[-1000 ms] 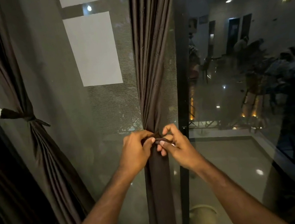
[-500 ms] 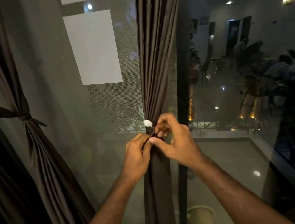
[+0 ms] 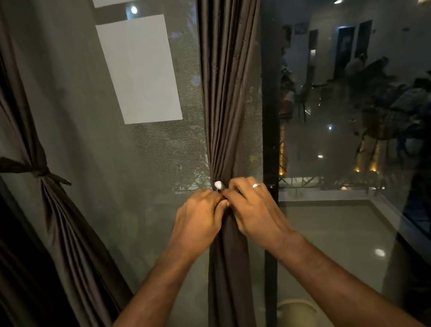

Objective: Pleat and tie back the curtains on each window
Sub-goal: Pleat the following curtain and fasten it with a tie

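Middle curtain: it is hanging gathered into narrow folds against the dark window frame, cinched at waist height where both hands are meeting
Tie band: only its white-tipped end is showing, poking up just above the knuckles; the rest is being hidden under the hands, so whether the knot is finished cannot be told
Left hand: its fingers are curling in against the gathered cloth and pinching at the tie point, touching the other hand
Right hand: wearing a ring, its fingers are bending round the same spot and pinching the band beside the white tip
Left curtain: it is already hanging pleated and bound by its own knotted band, well apart from the one being worked on
How the cloth is likely handling: it is looking thin, soft and limp, light for its length and somewhat smooth, so the pleats are probably wanting to slide apart unless squeezed firmly
Where to hold: the bundle seems best gripped right at the narrow waist, with the band taken near its ends, not by the loose fabric below
Risk: a slack band is likely slipping down the smooth folds
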`<state>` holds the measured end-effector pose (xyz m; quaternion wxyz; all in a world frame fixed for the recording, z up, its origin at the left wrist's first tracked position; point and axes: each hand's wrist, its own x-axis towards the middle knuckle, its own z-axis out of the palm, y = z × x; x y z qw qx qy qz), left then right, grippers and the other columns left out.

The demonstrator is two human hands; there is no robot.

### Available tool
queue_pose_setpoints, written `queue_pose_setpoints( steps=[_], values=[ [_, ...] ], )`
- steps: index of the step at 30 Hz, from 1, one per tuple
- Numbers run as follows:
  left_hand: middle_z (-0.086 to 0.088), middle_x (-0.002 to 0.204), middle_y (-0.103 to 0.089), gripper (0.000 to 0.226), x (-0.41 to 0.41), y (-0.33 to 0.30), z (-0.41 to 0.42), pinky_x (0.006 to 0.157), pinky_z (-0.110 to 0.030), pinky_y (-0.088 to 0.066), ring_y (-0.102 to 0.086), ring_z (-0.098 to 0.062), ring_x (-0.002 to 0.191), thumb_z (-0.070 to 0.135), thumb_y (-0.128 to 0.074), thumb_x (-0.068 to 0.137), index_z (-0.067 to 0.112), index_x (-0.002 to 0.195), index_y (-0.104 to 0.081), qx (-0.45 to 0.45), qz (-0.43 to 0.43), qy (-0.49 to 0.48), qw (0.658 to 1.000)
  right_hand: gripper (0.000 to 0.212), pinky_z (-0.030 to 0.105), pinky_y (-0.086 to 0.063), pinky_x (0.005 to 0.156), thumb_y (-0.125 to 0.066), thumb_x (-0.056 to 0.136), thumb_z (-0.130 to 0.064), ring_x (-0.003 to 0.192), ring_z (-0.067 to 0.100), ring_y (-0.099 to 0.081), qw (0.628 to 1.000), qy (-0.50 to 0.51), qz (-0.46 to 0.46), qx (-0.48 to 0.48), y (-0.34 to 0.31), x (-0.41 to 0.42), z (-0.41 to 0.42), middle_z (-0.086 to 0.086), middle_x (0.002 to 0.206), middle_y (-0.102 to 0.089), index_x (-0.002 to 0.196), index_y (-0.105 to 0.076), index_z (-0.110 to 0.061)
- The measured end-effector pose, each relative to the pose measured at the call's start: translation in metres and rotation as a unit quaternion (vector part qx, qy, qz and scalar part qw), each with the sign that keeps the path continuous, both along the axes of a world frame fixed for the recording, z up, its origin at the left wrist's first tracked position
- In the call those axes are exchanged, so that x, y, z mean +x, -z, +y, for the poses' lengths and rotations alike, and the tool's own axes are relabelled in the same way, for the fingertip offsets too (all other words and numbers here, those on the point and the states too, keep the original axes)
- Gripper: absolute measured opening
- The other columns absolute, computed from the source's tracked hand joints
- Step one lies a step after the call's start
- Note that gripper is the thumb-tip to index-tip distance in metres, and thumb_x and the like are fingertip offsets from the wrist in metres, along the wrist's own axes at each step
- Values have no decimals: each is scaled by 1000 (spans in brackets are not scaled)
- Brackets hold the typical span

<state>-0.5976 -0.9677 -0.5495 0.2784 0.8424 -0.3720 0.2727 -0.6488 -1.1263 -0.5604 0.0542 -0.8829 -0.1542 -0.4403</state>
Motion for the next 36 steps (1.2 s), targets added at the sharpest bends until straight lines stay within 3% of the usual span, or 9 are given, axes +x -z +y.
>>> queue_pose_setpoints(
  steps=[4, 8, 16, 19, 23, 26, 29, 33, 36],
  values=[
    [-3, 84, -66, 33, 4, -6, 5, 67, -36, -50, -62, -22, 83, 38, -49, 99, 13, 88, -67, 60, -56, 21, 996, 16, 40, -46, 74, -51, 88, -17, 91, 25, -48, 998, -8, 61, 17, -12, -2, 2, 7, 99, -46, 90, -65, -8],
    [-3, 74, -63, 35, 8, -5, 0, 66, -35, -50, -59, -21, 74, 37, -46, 97, 13, 77, -64, 76, -102, 58, 990, 26, 40, -48, 82, -48, 85, -22, 99, 23, -47, 991, -12, 129, 19, -17, 4, -3, 5, 103, -42, 81, -69, -6],
    [3, 75, -68, 20, -3, 8, -15, 65, -30, -48, -60, -9, 69, 24, -62, 94, 12, 85, -76, -129, 5, 93, 987, 16, 27, -48, 80, -59, 88, -6, 93, 12, -50, 969, -80, 208, 106, -22, 8, -22, -3, 103, -38, 76, -69, -9],
    [5, 77, -74, 16, -4, 0, -19, 65, -27, -50, -66, -6, 70, 22, -66, 89, 13, 86, -79, -190, 45, 70, 978, 20, 15, -51, 79, -65, 80, 4, 86, 4, -61, 965, -76, 121, 222, -22, 5, -21, -4, 95, -60, 87, -78, -9],
    [6, 63, -68, 20, 0, -7, -15, 56, -24, -44, -61, -6, 58, 26, -68, 85, 13, 72, -75, -192, 101, 42, 975, 16, 28, -60, 66, -84, 78, -6, 67, 2, -70, 878, -63, 85, 466, -13, -8, -14, -6, 77, -71, 82, -71, -15],
    [3, 55, -56, 28, 2, -14, -16, 52, -21, -35, -48, -6, 51, 18, -70, 89, 12, 62, -64, -144, 165, 49, 975, 20, 36, -57, 61, -81, 83, -30, 61, 7, -66, 894, -56, 123, 428, -3, -20, -6, -5, 68, -67, 76, -65, -19],
    [-7, 57, -58, 29, 6, -24, -19, 55, -26, -37, -49, -8, 53, 15, -68, 91, 7, 64, -64, -91, 217, 67, 970, 31, 30, -52, 59, -80, 79, -46, 61, 5, -61, 924, 12, 169, 343, -1, -25, 6, -8, 66, -65, 74, -61, -22],
    [-9, 54, -54, 31, 13, -32, -20, 55, -29, -35, -46, -9, 52, 17, -71, 91, 3, 64, -65, -69, 235, 86, 966, 23, 38, -52, 62, -71, 89, -32, 67, 19, -64, 942, 56, 138, 300, -3, -20, 10, -3, 69, -64, 74, -58, -20],
    [-4, 56, -61, 12, 12, -24, -16, 51, -23, -40, -52, -7, 52, 9, -75, 88, -2, 82, -74, -203, 327, 143, 912, 29, 37, -49, 58, -74, 86, -26, 57, 10, -57, 931, 33, 138, 336, -5, -17, 4, -5, 60, -58, 65, -54, -20]
  ],
)
